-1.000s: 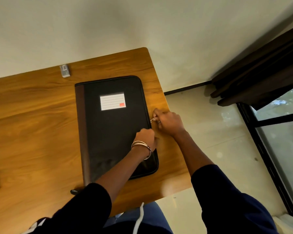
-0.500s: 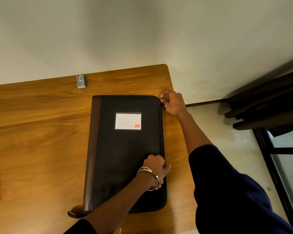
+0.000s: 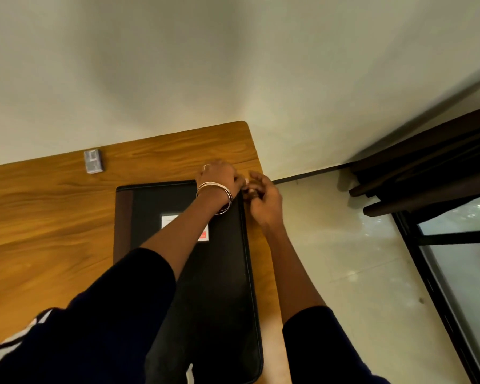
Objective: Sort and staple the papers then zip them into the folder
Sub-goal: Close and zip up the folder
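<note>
Both hands, left hand [image 3: 219,177] and right hand [image 3: 263,202], meet pinching at the folder [image 3: 219,273] corner at one o'clock on the worktop [image 3: 47,217]; rounding it, the zip may snag

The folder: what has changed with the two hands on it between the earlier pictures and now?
The right hand ran up the folder's right edge to its far right corner. The left hand left the near part of the cover and joined it there. Both curl at that corner; what they pinch is hidden. The folder stays shut on the table, the small grey box unmoved.
</note>
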Available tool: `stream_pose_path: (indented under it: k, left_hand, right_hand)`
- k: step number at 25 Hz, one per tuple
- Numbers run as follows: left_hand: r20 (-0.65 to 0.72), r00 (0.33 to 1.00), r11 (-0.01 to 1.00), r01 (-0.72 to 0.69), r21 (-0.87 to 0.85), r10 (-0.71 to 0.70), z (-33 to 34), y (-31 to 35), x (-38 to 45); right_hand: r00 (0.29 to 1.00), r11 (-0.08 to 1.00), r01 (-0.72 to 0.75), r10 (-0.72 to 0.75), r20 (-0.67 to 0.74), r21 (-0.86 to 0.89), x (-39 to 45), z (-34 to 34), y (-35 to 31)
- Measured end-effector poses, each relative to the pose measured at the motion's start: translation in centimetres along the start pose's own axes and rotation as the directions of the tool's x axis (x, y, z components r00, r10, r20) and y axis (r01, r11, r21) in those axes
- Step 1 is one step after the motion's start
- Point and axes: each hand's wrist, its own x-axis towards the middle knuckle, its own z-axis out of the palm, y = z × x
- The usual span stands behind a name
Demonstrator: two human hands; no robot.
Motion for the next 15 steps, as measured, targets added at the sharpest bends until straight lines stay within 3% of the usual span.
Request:
stream_pose_path:
  k: [2, 5, 8, 11, 15]
  left_hand:
    - [0.001, 0.995, 0.995, 0.1, -0.022, -0.1, 0.4, 1.0, 1.2]
    - [0.133, 0.99, 0.998, 0.052, 0.025, -0.055, 0.0, 2.0, 2.6]
    - [0.205, 0.978, 0.971, -0.086, 0.221, 0.04, -0.2, 2.4, 3.1]
    - [0.253, 0.966, 0.909, -0.147, 0.39, 0.048, 0.1, 2.7, 3.3]
    - [0.202, 0.976, 0.946, -0.135, 0.295, 0.077, -0.9, 1.3, 4.1]
  right_hand:
    - [0.998, 0.998, 0.068, -0.068, -0.009, 0.016, -1.0, 0.2, 0.9]
    - [0.988, 0.988, 0.151, -0.151, -0.038, -0.014, -2.1, 1.9, 1.4]
    - [0.986, 0.953, 0.093, -0.129, -0.11, -0.289, -2.7, 3.9, 1.7]
    - [0.985, 0.898, 0.031, -0.103, -0.14, -0.44, -2.7, 3.9, 2.3]
    - [0.989, 0.912, 0.038, -0.094, -0.118, -0.407, -2.3, 3.2, 1.5]
